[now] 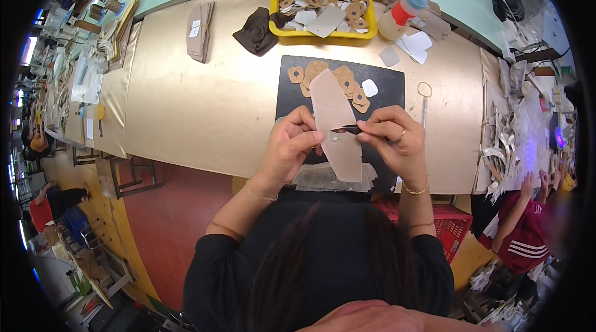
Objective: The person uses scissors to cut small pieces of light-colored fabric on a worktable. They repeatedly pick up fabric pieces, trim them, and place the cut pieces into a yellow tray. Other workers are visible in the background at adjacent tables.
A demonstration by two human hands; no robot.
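Seated at a gold-covered table (174, 102), you hold a long beige panel (337, 99) between your hands, lifted over a black mat (388, 84). Your left hand (292, 143) pinches the panel's left edge, thumb on the face that shows and fingers curled in, with almost no gap between them. Your right hand (392, 138), a ring on one finger, closes thumb and fingertips around a slim dark tool (351, 128) that points left across the panel toward a small dark opening in its middle; whether the tip passes through, one cannot tell. Just beyond your fingers, tan cut-out pieces (343, 77) with punched holes lie heaped on the mat, a rounded white piece (369, 88) beside them. Nearer your body, below both hands, a stack of thin greyish sheets (332, 177) rests under the panel's lower end. A wire-loop tool (424, 99) lies near your right hand, on its far side. Farther out, past your hands, stand a yellow tray (323, 35) full of tan and white pieces and, to its right, a blue-capped bottle (400, 17); a dark brown cloth (256, 32) lies beyond your left hand, left of the tray.
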